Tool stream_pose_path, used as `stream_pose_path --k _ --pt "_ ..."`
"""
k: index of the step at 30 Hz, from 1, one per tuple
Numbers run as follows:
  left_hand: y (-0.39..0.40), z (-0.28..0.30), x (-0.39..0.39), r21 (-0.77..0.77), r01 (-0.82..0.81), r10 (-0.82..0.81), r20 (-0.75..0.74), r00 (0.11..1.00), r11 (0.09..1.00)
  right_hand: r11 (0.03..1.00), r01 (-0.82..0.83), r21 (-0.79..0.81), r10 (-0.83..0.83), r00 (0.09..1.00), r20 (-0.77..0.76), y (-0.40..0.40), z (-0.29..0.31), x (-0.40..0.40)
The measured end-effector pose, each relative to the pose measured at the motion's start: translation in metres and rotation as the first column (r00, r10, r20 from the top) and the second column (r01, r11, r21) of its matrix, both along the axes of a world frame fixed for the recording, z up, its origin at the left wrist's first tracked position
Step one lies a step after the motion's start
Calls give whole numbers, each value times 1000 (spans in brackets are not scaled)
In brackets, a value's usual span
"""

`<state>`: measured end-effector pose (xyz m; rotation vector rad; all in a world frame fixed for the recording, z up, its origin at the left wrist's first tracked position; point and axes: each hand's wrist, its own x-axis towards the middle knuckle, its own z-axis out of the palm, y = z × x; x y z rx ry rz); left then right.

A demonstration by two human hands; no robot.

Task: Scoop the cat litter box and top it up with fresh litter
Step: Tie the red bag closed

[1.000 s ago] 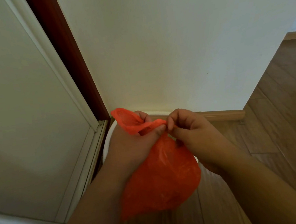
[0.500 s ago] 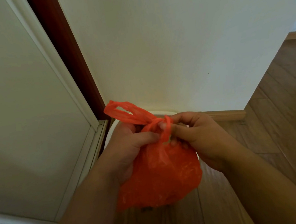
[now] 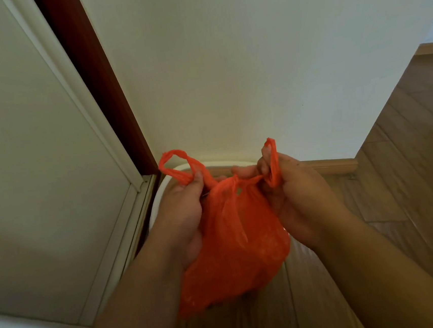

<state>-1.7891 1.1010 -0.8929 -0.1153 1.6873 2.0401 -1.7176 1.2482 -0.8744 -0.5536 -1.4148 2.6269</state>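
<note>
Pulling the handles apart now, where half a second ago they were only crossed: my left hand (image 3: 186,214) and right hand (image 3: 296,195) each pinch a loop of the orange bag (image 3: 234,246), cinching a knot above the litter box (image 3: 158,203) rim in the wall corner, so I judge scooping done, topping up still ahead

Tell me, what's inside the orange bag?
The orange bag bulges, but its plastic hides what is inside. Its handles are crossed into a knot, with the left hand and right hand each gripping one.
</note>
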Motion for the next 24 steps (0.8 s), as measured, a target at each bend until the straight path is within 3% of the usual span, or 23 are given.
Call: stream_pose_path --k 3,7,9,12,15,18,21,24 --pt "-5 -6 -6 109 -114 99 140 985 987 997 70 -28 -67 995 77 4 -7 -2" --pt "-13 -12 -17 194 -267 200 310 929 944 968 141 209 -188 957 222 22 -19 -6" --pt "-18 -11 -22 95 -291 251 302 920 952 930 113 350 -226 926 303 30 -23 -5" --pt "-27 -11 -31 -142 -238 258 147 955 961 732 13 682 -326 885 332 35 -23 -4" --pt "-31 -14 -35 -225 -233 259 96 961 946 695 -14 719 -314 894 321 35 -26 -6" --pt "-24 -17 -28 -175 -160 179 103 978 972 806 -4 592 -213 931 295 37 -32 -5" --pt "-12 -17 -16 -17 -76 77 106 991 997 983 50 177 -74 988 135 32 -29 -6" --pt "-2 -16 -4 -45 18 -18 6 1000 999 998 44 -38 -45 999 -27 20 -23 -9"
